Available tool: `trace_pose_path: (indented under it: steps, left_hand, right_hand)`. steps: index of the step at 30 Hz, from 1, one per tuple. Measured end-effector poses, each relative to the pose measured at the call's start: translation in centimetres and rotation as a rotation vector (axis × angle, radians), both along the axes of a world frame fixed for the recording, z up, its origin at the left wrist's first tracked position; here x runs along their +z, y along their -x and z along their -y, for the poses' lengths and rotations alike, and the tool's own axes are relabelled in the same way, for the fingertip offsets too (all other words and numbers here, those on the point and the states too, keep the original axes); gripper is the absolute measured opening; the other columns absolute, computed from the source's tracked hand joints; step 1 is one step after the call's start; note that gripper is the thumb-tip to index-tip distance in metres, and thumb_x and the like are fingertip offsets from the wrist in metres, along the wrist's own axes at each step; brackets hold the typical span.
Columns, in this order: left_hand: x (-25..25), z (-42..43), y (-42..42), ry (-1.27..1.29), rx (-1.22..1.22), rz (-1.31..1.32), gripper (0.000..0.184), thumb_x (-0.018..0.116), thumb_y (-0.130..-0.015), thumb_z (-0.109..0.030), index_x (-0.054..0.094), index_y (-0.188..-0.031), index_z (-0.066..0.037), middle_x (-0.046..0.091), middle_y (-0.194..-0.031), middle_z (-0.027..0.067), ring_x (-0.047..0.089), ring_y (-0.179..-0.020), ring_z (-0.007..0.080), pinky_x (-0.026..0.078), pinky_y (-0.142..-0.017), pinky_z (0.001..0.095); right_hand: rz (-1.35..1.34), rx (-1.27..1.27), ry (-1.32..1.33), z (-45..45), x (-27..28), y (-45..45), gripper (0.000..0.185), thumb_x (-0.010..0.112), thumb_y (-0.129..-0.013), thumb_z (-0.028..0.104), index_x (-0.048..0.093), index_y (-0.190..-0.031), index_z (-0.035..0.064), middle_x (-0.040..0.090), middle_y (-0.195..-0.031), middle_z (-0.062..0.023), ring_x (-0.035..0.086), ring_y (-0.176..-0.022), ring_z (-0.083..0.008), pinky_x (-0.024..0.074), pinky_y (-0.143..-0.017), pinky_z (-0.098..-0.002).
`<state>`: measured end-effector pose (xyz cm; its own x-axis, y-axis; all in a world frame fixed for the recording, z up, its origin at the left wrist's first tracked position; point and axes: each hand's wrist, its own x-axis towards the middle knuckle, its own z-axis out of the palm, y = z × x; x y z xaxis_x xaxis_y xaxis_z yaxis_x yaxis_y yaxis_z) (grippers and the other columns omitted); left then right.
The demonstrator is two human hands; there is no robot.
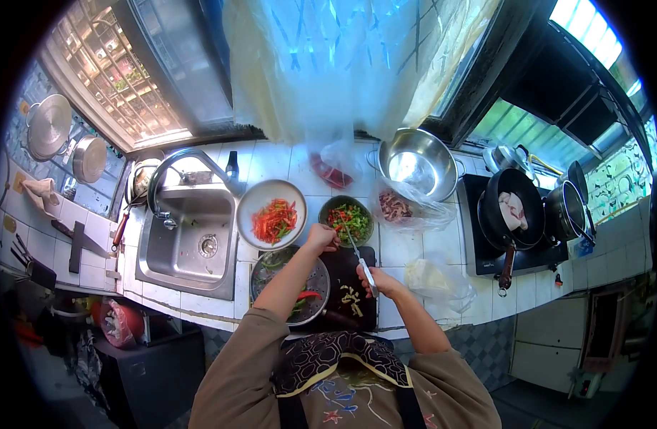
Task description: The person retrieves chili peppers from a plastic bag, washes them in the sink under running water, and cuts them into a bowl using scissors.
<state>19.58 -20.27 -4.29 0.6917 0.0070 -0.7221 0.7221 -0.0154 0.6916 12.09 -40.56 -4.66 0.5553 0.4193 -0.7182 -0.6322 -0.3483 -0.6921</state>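
My right hand (379,281) is wrapped round the handle of a pair of scissors (363,264), whose blades point up-left over a bowl of chopped green and red peppers (348,222). At the bowl's lower left edge is my left hand (324,238), its fingers pinched together; what they hold is too small to make out. To the left sits a white plate of red pepper strips (274,220). Below it, a metal colander (260,289) contains green and red peppers. Pale chopped pieces (352,302) lie on a dark cutting board (368,314) beneath my hands.
A sink (187,268) is at the left. Behind the bowl are bagged red meat (330,171), an empty steel pot (417,161) and more bagged meat (396,206). A plastic bag (436,282) lies right of my hand. At the right, a wok (494,214) holding meat sits on the stove.
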Motion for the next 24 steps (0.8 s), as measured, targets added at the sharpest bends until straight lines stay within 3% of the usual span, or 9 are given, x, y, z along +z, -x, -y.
trace_pose_path:
  steps: [1, 4, 11, 24]
  left_hand:
    - [0.0, 0.0, 0.1, 0.000, 0.000, 0.038, 0.016, 0.051, -0.079, -0.011, 0.052, -0.088, 0.001, 0.059, -0.072, 0.0095, 0.058, -0.058, 0.0185, 0.051, -0.054, 0.0331]
    - [0.6, 0.2, 0.5, 0.007, -0.055, 0.068, 0.020, 0.052, -0.078, -0.012, 0.051, -0.094, 0.000, 0.059, -0.073, 0.0085, 0.059, -0.060, 0.0184, 0.050, -0.055, 0.0318]
    - [0.7, 0.3, 0.8, 0.150, -0.020, 0.019, 0.021, 0.050, -0.078, -0.006, 0.050, -0.098, 0.002, 0.059, -0.072, 0.0106, 0.059, -0.058, 0.0199, 0.050, -0.050, 0.0322]
    - [-0.5, -0.2, 0.4, 0.119, -0.094, 0.034, 0.022, 0.047, -0.079, -0.002, 0.046, -0.101, 0.002, 0.059, -0.075, 0.0108, 0.060, -0.059, 0.0179, 0.051, -0.051, 0.0303]
  right_hand:
    - [-0.019, 0.002, -0.030, 0.1, -0.2, 0.1, 0.059, 0.054, -0.065, 0.060, 0.046, -0.080, 0.0041, 0.046, -0.061, -0.0006, 0.047, -0.046, -0.0092, 0.0445, -0.041, -0.0241]
    - [-0.048, 0.057, -0.070, 0.0, 0.6, -0.2, 0.058, 0.054, -0.068, 0.058, 0.044, -0.086, 0.0047, 0.045, -0.064, 0.0006, 0.047, -0.048, -0.0088, 0.0452, -0.043, -0.0234]
    - [-0.077, 0.009, -0.160, -0.8, 1.2, -0.3, 0.052, 0.048, -0.072, 0.058, 0.043, -0.083, 0.0070, 0.041, -0.056, 0.0036, 0.042, -0.045, -0.0069, 0.0435, -0.045, -0.0235]
    - [-0.111, -0.043, -0.098, -1.3, 1.4, -0.1, 0.053, 0.050, -0.071, 0.057, 0.044, -0.080, 0.0047, 0.044, -0.054, 0.0014, 0.045, -0.043, -0.0083, 0.0437, -0.041, -0.0240]
